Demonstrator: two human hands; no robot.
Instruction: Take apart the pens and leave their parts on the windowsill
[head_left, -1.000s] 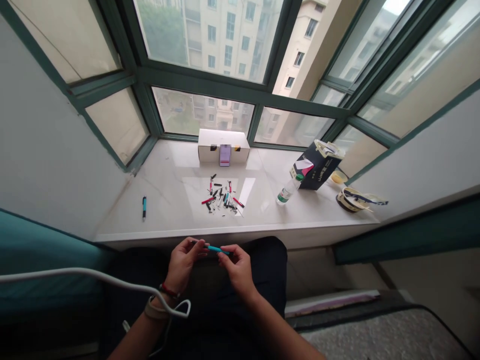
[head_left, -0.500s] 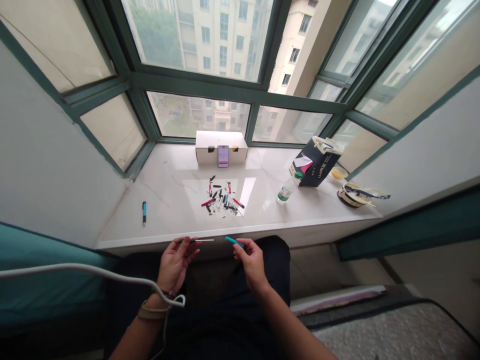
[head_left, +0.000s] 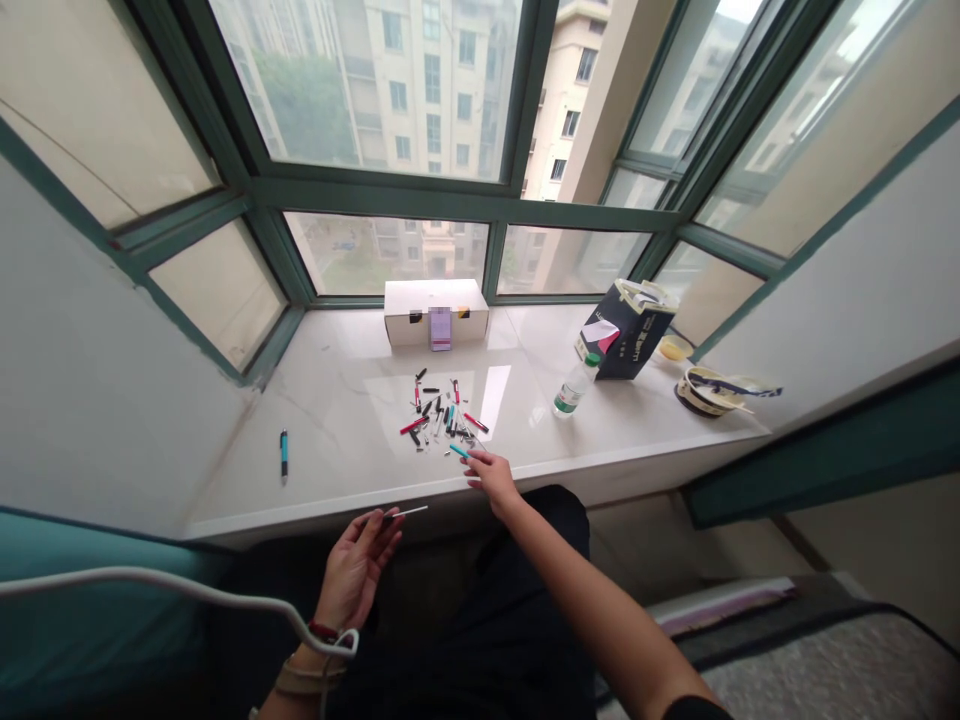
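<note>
Over my lap, my left hand (head_left: 358,562) pinches a dark pen part with a thin pale refill (head_left: 411,511) sticking out to the right. At the sill's front edge, my right hand (head_left: 491,476) holds a blue pen barrel (head_left: 459,451) between thumb and fingers. The barrel's tip is close to the near side of a scattered pile of pen parts (head_left: 439,416), with red, black, blue and metal pieces. A whole blue-and-black pen (head_left: 284,456) lies apart on the left of the white sill (head_left: 345,400).
A white box (head_left: 409,300) with a phone (head_left: 441,329) leaning on it stands by the window. To the right are a plastic bottle (head_left: 571,390), a dark paper bag (head_left: 628,335) and a paper bowl (head_left: 701,390). A white cable (head_left: 187,588) crosses the lower left.
The blue barrel has come away from the pen part in my left hand, baring the refill. My right hand has carried the barrel forward to the sill, near the pile.
</note>
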